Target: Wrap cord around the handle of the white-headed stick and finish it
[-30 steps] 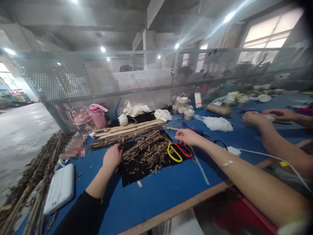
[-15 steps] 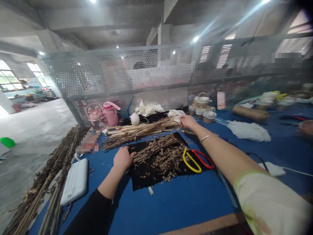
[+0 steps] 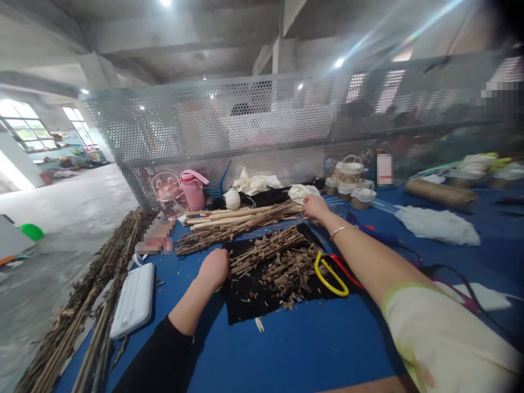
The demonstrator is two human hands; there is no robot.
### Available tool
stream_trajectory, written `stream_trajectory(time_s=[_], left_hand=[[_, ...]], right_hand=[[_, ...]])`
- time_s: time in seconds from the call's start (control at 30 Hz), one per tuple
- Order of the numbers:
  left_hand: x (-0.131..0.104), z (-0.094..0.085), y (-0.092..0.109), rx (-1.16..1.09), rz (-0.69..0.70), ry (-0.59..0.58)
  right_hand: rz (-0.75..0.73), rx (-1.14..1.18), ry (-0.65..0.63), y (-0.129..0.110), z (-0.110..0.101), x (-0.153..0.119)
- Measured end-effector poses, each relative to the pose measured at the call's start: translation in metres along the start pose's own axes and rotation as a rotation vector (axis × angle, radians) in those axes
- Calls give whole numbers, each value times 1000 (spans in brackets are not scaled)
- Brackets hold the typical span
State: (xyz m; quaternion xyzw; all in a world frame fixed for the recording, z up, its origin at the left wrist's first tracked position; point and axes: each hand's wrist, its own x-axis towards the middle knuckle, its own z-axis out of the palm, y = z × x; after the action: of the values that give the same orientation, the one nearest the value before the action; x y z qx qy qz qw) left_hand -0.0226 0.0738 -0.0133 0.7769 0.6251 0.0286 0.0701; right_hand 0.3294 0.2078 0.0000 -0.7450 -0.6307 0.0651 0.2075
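Note:
My left hand [image 3: 214, 268] is closed at the left edge of a black cloth [image 3: 241, 305], by the ends of a dry stem bundle [image 3: 262, 249]; whether it grips them is hidden. My right hand [image 3: 315, 208] reaches to the back, its fingers pinched at the right end of a longer bundle of thin dry stems [image 3: 216, 229]. Pale sticks [image 3: 229, 215] lie behind that bundle. Crumbled brown leaves [image 3: 286, 273] cover part of the cloth. Scissors with yellow and red handles [image 3: 333, 284] rest on its right side, beneath my right forearm.
A white power bank [image 3: 133, 300] and long dry stalks [image 3: 94, 295] lie at left. Behind are a pink bottle bag [image 3: 193, 191], a white ball [image 3: 232, 200], small lidded pots [image 3: 362, 197] and a perforated screen [image 3: 254, 125]. At right, a brown roll [image 3: 441, 194] and white cloth [image 3: 438, 224].
The view has shifted a little, so things appear farther right. My left hand's fingers look more curled at the stems. My right hand remains at the far bundle's end.

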Motion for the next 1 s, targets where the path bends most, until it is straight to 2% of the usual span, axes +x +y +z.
stream_trajectory(time_s=[0.17, 0.33, 0.43, 0.53, 0.63, 0.73, 0.8, 0.83, 0.93, 0.97, 1.0], left_hand=[[-2, -5, -6, 37, 25, -21], [2, -14, -30, 82, -82, -8], [6, -13, -40, 93, -126, 1], [9, -11, -43, 80, -89, -4], [7, -11, -44, 54, -32, -34], [1, -17, -47, 17, -4, -47], [-2, -25, -46, -1, -24, 10], [-4, -29, -43, -4, -47, 66], [-14, -43, -24, -6, -93, 245], [-20, -46, -15, -11, -70, 268], [-28, -48, -6, -24, -19, 255]], right_hand=[[-39, -127, -5, 7, 0, 4], [-77, -182, -42, 9, 2, -2], [-62, -201, -15, 2, -7, -13], [-60, -226, 31, -9, -21, -35], [-129, -251, -50, -18, -36, -73], [-192, -267, -246, -18, -47, -127], [-229, -240, -356, -17, -52, -171], [-239, -219, -337, -18, -52, -194], [-316, -170, -61, -29, -46, -260], [-378, -113, -60, -34, -42, -278], [-429, -52, -123, -39, -36, -291]])
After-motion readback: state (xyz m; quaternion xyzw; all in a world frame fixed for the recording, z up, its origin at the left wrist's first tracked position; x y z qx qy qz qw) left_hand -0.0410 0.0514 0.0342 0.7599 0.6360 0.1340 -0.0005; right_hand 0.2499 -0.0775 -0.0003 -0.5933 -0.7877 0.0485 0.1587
